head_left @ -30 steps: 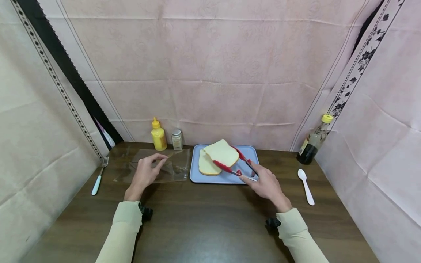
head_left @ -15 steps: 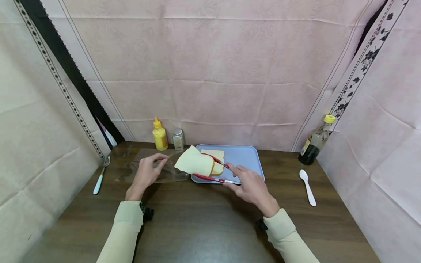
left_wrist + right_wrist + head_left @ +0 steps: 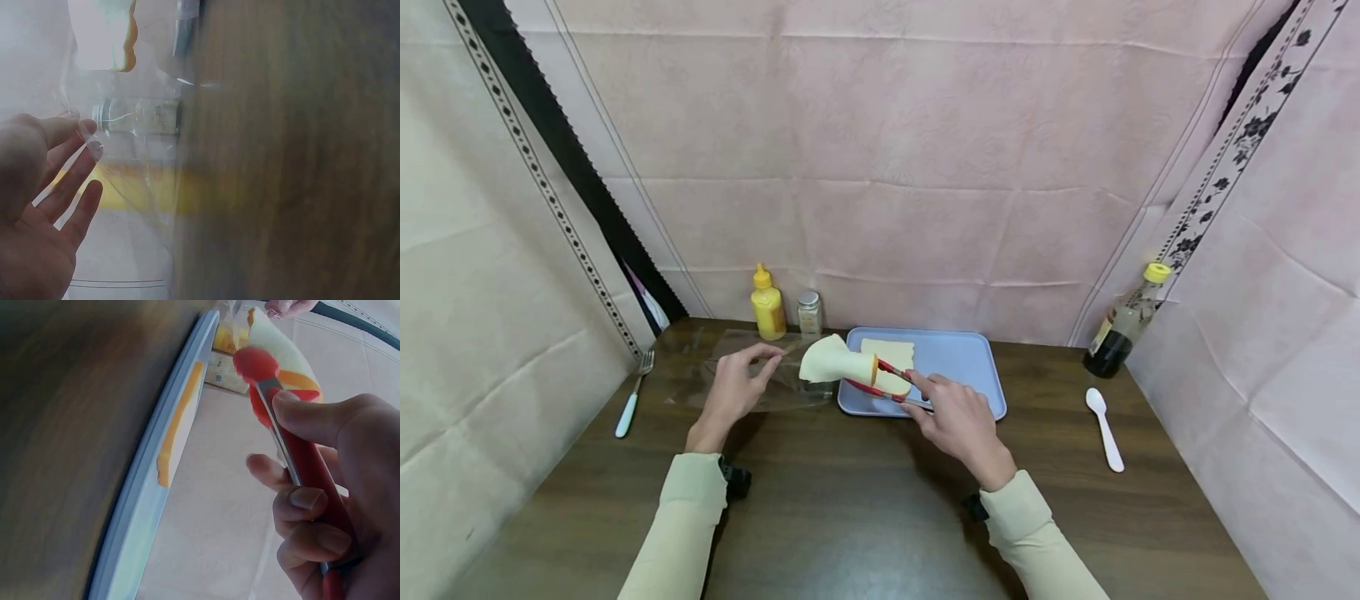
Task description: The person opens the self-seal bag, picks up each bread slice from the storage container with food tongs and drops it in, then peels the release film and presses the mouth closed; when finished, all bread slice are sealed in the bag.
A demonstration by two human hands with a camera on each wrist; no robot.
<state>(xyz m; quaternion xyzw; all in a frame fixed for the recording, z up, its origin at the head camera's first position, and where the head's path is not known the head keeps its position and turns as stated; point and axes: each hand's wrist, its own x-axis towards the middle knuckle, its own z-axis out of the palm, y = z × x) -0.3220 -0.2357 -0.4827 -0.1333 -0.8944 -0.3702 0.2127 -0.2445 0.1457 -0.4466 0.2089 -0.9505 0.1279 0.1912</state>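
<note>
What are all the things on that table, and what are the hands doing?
Bread slice: 1, white, held in the tongs above the bag.
Bread slice on tray: 1, white.
Tongs: 1, red.
Plastic bag: 1, clear, left of tray.
Tray: 1, blue, table centre.
Squeeze bottle: 1, yellow, at back.
Shaker: 1, small, beside it.
Sauce bottle: 1, dark, back right.
Spoon: 1, white, right.
Fork: 1, left.
Left hand: holds the bag.
Right hand: grips the tongs.

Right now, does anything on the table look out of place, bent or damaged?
The bread slice pinched in the red tongs bends over instead of staying flat, hanging past the tray edge toward the clear bag. Nothing looks spilled or broken.
</note>
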